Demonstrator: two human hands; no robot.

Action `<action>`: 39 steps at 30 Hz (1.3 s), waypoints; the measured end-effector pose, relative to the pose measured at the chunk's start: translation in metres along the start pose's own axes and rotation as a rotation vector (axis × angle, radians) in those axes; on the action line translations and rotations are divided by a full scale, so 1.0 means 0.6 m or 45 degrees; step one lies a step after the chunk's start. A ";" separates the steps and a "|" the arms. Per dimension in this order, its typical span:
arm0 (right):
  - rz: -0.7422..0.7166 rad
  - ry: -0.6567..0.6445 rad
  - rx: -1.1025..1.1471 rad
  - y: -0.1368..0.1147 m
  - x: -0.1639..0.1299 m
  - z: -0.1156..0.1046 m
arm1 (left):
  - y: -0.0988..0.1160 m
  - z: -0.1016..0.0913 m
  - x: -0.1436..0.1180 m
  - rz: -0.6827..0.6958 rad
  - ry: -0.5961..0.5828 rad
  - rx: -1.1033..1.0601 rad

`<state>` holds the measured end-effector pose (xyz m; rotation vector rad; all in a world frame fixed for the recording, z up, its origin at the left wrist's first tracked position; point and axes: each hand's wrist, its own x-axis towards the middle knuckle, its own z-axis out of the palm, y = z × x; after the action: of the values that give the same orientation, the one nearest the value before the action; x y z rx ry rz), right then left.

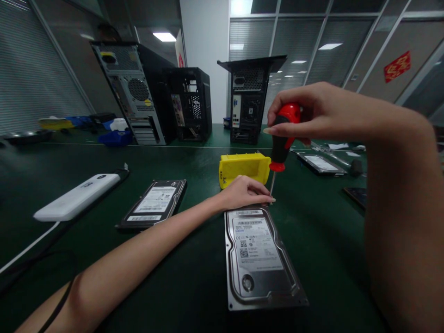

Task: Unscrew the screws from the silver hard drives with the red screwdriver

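A silver hard drive [256, 259] with a white label lies in front of me on the green table. My right hand [312, 113] is wrapped round the red and black handle of a screwdriver [282, 138], which points down. Its thin shaft reaches the far right corner of the drive. There my left hand [244, 193] lies against the drive's far edge, thumb and fingers closed together beside the screwdriver tip. Whatever those fingers pinch is hidden. Just behind the left hand, a yellow plastic bin [244, 167] touches or nearly touches it.
Another hard drive [154, 203] lies left of my forearm, near a white power bank [78, 196] with a cable. More drives, one of them [319, 163], lie at the right. Computer cases [152, 92] stand along the back, with a blue bin [115, 138] beside them.
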<state>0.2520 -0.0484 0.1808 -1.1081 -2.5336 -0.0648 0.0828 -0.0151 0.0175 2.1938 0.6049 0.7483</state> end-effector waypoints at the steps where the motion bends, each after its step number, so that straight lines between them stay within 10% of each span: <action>1: -0.006 0.006 -0.013 0.000 0.000 0.000 | 0.000 0.000 0.000 -0.004 -0.001 0.004; 21: 0.055 0.012 -0.090 0.007 -0.012 -0.013 | -0.009 -0.025 0.004 0.049 -0.365 0.132; 39: 0.208 -0.049 -0.151 0.017 -0.009 -0.010 | -0.027 -0.013 0.039 0.076 -0.382 0.200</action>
<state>0.2646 -0.0466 0.1835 -1.3705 -2.4905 -0.1534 0.0913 0.0127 0.0172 2.4174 0.4593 0.3991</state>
